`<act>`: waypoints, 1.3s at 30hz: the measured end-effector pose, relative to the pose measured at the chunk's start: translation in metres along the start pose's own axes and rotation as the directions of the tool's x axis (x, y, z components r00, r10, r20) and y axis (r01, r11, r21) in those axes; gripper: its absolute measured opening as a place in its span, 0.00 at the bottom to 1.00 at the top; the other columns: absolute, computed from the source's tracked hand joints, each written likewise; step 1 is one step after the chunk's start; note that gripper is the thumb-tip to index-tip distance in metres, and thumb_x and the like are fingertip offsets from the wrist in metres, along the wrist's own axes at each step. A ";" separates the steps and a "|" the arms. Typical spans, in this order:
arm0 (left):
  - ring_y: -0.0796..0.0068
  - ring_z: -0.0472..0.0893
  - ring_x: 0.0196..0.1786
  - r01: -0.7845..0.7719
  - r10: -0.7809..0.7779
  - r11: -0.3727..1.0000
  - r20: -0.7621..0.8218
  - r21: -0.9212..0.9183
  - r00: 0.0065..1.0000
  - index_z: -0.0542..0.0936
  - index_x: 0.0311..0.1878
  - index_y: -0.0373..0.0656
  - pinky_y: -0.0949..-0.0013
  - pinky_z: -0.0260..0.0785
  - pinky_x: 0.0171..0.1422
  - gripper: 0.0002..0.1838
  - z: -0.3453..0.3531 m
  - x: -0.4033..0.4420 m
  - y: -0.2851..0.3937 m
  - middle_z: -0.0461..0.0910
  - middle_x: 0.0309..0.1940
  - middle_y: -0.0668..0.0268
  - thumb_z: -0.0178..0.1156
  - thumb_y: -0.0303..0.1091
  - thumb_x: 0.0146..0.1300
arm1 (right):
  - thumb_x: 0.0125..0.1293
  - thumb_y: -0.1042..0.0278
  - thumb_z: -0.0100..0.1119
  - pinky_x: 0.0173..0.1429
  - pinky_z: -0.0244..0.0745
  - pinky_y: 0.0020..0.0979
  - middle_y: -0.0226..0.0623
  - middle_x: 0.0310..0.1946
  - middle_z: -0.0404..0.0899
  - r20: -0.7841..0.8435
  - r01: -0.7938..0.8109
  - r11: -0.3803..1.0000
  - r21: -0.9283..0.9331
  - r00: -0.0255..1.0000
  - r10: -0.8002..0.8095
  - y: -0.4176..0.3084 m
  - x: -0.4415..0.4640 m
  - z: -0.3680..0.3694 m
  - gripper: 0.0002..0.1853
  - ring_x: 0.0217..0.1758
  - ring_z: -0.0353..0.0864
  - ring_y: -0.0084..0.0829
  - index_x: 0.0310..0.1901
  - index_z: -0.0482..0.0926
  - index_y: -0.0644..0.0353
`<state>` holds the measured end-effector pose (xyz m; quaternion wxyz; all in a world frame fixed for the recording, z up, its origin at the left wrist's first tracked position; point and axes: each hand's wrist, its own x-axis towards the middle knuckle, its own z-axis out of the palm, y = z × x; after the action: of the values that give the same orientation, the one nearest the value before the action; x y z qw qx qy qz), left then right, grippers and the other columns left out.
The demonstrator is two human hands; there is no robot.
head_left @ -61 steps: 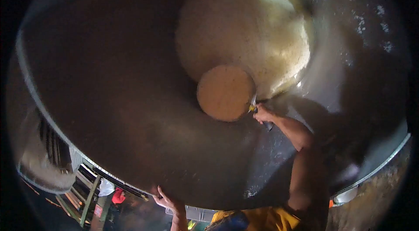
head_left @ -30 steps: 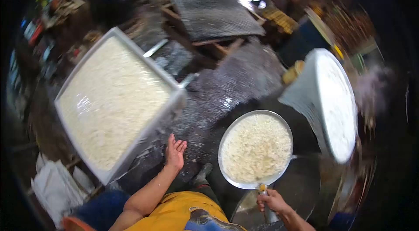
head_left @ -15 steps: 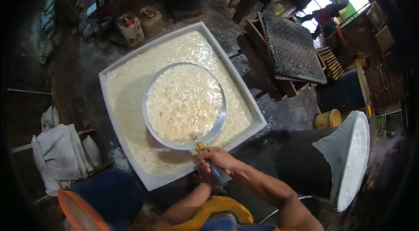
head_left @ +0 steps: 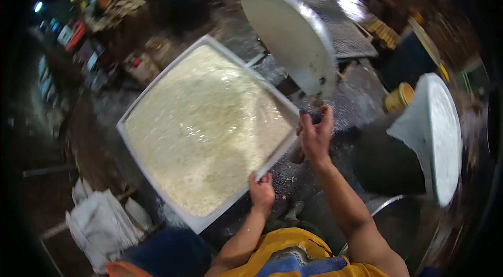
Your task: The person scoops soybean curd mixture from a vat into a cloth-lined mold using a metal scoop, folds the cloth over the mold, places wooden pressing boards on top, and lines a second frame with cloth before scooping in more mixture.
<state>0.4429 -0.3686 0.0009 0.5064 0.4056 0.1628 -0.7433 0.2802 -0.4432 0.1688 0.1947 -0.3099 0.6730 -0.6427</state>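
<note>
My right hand point(head_left: 316, 133) is wrapped round the handle of a large round metal pan point(head_left: 291, 36), which is tipped up on its side above and right of the tray. No load shows in the pan, only dark specks near its lower edge. A square white tray point(head_left: 157, 190) holds a pale, wet, lumpy mass point(head_left: 204, 125) with a glossy surface. My left hand point(head_left: 262, 190) rests at the tray's near right rim, its fingers bent over the edge; the thumb side is partly hidden.
A cloth-covered round vessel point(head_left: 445, 141) stands at right, beside a yellow bucket point(head_left: 399, 97). White sacks point(head_left: 102, 224) and a blue barrel point(head_left: 167, 256) lie lower left. Jugs point(head_left: 141, 67) stand behind the tray, and a dark mesh rack point(head_left: 340, 28) at the back.
The pan, level and full over the tray half a second ago, is now tipped up and raised to the right, without its load. My left hand has left the handle for the tray's rim.
</note>
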 end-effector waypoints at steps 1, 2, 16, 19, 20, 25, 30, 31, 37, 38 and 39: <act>0.68 0.75 0.48 -0.012 0.012 0.999 0.002 0.044 1.000 0.73 0.44 0.42 0.61 0.61 0.64 0.18 -0.006 0.006 -0.002 0.76 0.43 0.64 0.63 0.45 0.60 | 0.67 0.75 0.55 0.25 0.69 0.24 0.29 0.23 0.69 -0.046 -0.020 0.988 0.155 0.999 0.027 -0.022 0.002 -0.034 0.11 0.23 0.71 0.20 0.46 0.64 0.58; 0.65 0.73 0.54 -0.021 0.020 0.998 0.022 0.055 1.000 0.70 0.51 0.41 0.60 0.59 0.67 0.25 -0.002 0.002 0.000 0.74 0.49 0.62 0.64 0.49 0.59 | 0.66 0.75 0.56 0.27 0.70 0.25 0.30 0.24 0.69 -0.073 -0.030 0.961 0.273 0.996 0.052 -0.047 -0.003 -0.072 0.11 0.24 0.71 0.21 0.46 0.65 0.58; 0.57 0.63 0.70 -0.328 -0.617 -0.085 0.209 0.941 0.758 0.46 0.74 0.38 0.59 0.58 0.71 0.41 -0.014 -0.108 -0.306 0.45 0.75 0.52 0.58 0.40 0.67 | 0.65 0.67 0.59 0.23 0.67 0.26 0.26 0.18 0.67 -0.567 0.236 0.517 0.823 0.394 0.723 0.196 -0.271 -0.571 0.09 0.18 0.68 0.20 0.31 0.68 0.56; 0.61 0.65 0.69 -0.542 -0.718 -0.321 0.174 0.776 0.674 0.47 0.75 0.39 0.60 0.60 0.70 0.38 -0.057 -0.141 -0.387 0.49 0.74 0.55 0.55 0.37 0.69 | 0.67 0.69 0.53 0.27 0.70 0.30 0.27 0.16 0.66 -0.398 0.464 0.180 0.867 0.429 0.811 0.344 -0.279 -0.583 0.09 0.18 0.68 0.24 0.29 0.67 0.55; 0.62 0.65 0.68 -0.595 -0.740 -0.349 0.177 0.724 0.649 0.47 0.75 0.39 0.61 0.60 0.69 0.38 -0.071 -0.152 -0.411 0.51 0.73 0.55 0.55 0.37 0.69 | 0.67 0.70 0.52 0.27 0.71 0.28 0.29 0.17 0.66 -0.345 0.569 0.020 0.822 0.469 0.813 0.378 -0.279 -0.577 0.08 0.20 0.68 0.23 0.30 0.66 0.56; 0.64 0.72 0.54 -0.790 -0.753 -0.483 0.280 0.378 0.595 0.62 0.62 0.35 0.62 0.67 0.58 0.27 -0.130 -0.163 -0.475 0.69 0.57 0.54 0.56 0.42 0.68 | 0.63 0.70 0.56 0.32 0.79 0.32 0.35 0.23 0.73 -0.111 0.830 -0.533 0.163 0.552 0.826 0.486 -0.304 -0.510 0.08 0.23 0.74 0.29 0.29 0.70 0.60; 0.63 0.72 0.50 -0.798 -0.655 -0.574 0.480 0.185 0.583 0.64 0.59 0.39 0.57 0.69 0.54 0.24 -0.135 -0.157 -0.474 0.71 0.52 0.56 0.58 0.41 0.66 | 0.63 0.67 0.56 0.32 0.77 0.32 0.37 0.25 0.74 -0.168 0.953 -0.302 0.037 0.303 0.938 0.587 -0.356 -0.419 0.08 0.26 0.75 0.32 0.32 0.70 0.60; 0.62 0.72 0.51 -0.800 -0.667 -0.593 0.499 0.095 0.554 0.65 0.58 0.39 0.57 0.69 0.54 0.24 -0.134 -0.153 -0.473 0.71 0.53 0.56 0.58 0.41 0.65 | 0.63 0.67 0.56 0.32 0.77 0.32 0.36 0.25 0.73 -0.149 0.966 -0.253 0.050 0.257 0.955 0.593 -0.381 -0.419 0.08 0.26 0.75 0.32 0.32 0.70 0.60; 0.61 0.71 0.54 -0.672 -0.515 -0.722 0.521 0.165 0.681 0.63 0.65 0.39 0.57 0.68 0.58 0.29 -0.126 -0.157 -0.468 0.69 0.58 0.54 0.57 0.41 0.66 | 0.67 0.71 0.52 0.26 0.68 0.26 0.28 0.22 0.63 0.068 0.921 -0.350 0.169 0.343 0.937 0.643 -0.525 -0.431 0.04 0.21 0.64 0.24 0.35 0.67 0.57; 0.62 0.71 0.55 -0.658 -0.510 -0.738 0.514 0.152 0.690 0.62 0.66 0.39 0.58 0.68 0.59 0.29 -0.126 -0.163 -0.472 0.68 0.59 0.55 0.57 0.41 0.66 | 0.67 0.70 0.52 0.26 0.67 0.26 0.27 0.22 0.64 0.094 0.897 -0.192 0.398 0.168 0.981 0.642 -0.540 -0.431 0.05 0.21 0.64 0.22 0.34 0.67 0.57; 0.62 0.71 0.55 -0.649 -0.499 -0.746 0.518 0.152 0.695 0.61 0.67 0.39 0.58 0.68 0.59 0.30 -0.127 -0.167 -0.474 0.68 0.59 0.55 0.57 0.41 0.66 | 0.68 0.70 0.51 0.25 0.66 0.26 0.27 0.21 0.64 0.073 0.795 -0.036 0.606 -0.011 0.997 0.641 -0.551 -0.433 0.05 0.21 0.64 0.20 0.34 0.67 0.56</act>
<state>0.1054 0.0237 -0.0294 -0.0628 0.3268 -0.8999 -0.2819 0.2906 0.2356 -0.4958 -0.0373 0.6659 -0.0904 -0.7396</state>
